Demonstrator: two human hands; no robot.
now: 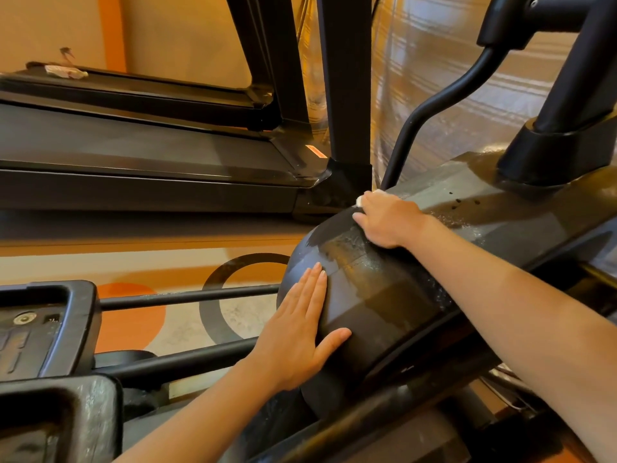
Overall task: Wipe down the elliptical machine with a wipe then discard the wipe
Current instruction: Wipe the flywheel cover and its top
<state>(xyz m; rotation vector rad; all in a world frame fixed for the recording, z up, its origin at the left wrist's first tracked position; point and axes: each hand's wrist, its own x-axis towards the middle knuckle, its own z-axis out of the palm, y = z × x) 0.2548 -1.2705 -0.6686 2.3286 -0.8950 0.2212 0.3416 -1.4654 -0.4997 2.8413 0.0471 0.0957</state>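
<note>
The right hand presses a small white wipe onto the top of the elliptical machine, with fingers bent over it. The left hand lies flat and open on the round black cover. The wipe looks soft, thin and light, so bunching it under the fingers should work best.

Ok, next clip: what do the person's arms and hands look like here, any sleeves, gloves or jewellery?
Both forearms are bare as far as the frame shows, with no sleeves in view. The left hand and right hand wear no gloves, and no rings, watch or wristband are visible. The left hand's fingernails look short and unpainted.
</note>
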